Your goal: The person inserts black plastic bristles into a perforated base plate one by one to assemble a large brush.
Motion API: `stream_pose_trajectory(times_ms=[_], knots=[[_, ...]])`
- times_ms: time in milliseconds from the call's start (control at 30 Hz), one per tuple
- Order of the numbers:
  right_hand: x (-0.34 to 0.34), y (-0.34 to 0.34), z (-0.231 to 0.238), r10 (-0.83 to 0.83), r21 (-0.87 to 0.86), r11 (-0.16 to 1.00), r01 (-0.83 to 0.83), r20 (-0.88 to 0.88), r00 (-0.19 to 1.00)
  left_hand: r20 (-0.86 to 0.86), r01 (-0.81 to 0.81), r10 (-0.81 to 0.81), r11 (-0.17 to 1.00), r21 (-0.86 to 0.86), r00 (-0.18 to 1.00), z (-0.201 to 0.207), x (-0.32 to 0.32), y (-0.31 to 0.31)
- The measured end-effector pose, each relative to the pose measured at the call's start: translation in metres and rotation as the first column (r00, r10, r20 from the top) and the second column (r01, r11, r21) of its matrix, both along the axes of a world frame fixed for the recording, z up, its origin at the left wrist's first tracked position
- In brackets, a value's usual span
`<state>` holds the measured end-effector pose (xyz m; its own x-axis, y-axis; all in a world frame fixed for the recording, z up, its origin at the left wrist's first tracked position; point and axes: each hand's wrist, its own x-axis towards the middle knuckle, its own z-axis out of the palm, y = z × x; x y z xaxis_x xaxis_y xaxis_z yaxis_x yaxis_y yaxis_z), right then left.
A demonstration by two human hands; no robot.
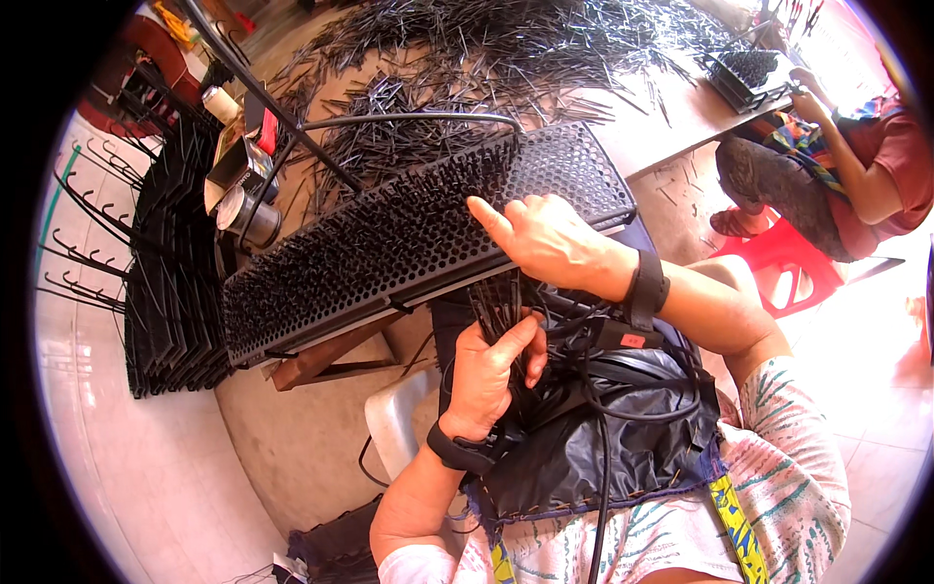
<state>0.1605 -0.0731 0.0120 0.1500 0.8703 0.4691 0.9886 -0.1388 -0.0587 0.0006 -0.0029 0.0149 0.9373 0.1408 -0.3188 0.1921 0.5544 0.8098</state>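
Observation:
A long black perforated tray (574,175) lies slanted in front of me. Thin black sticks (370,219) stand upright in its holes over the left and middle, while the holes toward the right end are bare. My right hand (545,237) is over the tray's near side, index fingertip at the edge of the standing sticks and the other fingers curled; the thumb is hidden, and I cannot make out what it pinches. Below the tray's near edge, my left hand (496,375) is closed around a bunch of thin black sticks (498,304), their ends pointing up.
A big heap of loose black sticks (506,44) covers the table behind the tray. Stacked black racks with hooks (170,263) stand at left, near a metal can (248,216). Cables (623,389) lie across my lap. Another person (866,175) sits at right with a smaller tray (749,78).

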Motion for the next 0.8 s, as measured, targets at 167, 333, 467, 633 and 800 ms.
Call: stream_pose_trajectory(times_ms=[167,333,467,633,800], knots=[[0.004,-0.001,-0.005,0.029,0.009,1.0,-0.029,0.002,1.0,-0.055,-0.028,0.026,0.999,-0.042,0.998,0.001,-0.001,-0.001],[-0.009,-0.016,0.008,0.156,0.344,0.939,0.011,-0.454,0.877,0.076,-0.03,0.033,0.999,-0.033,0.997,-0.003,-0.002,-0.002],[-0.027,-0.031,0.027,0.1,0.093,0.995,-0.039,-0.879,0.466,0.106,-0.019,0.008,0.994,0.104,0.994,0.0,-0.002,0.0],[-0.03,-0.037,0.026,0.026,0.05,0.996,0.076,-0.956,0.291,0.05,0.003,-0.006,0.999,0.053,0.999,0.002,-0.002,-0.001],[-0.012,-0.041,0.03,0.075,0.115,0.937,0.33,-0.988,0.132,-0.009,-0.036,0.037,0.999,0.029,0.999,0.002,-0.001,-0.002]])
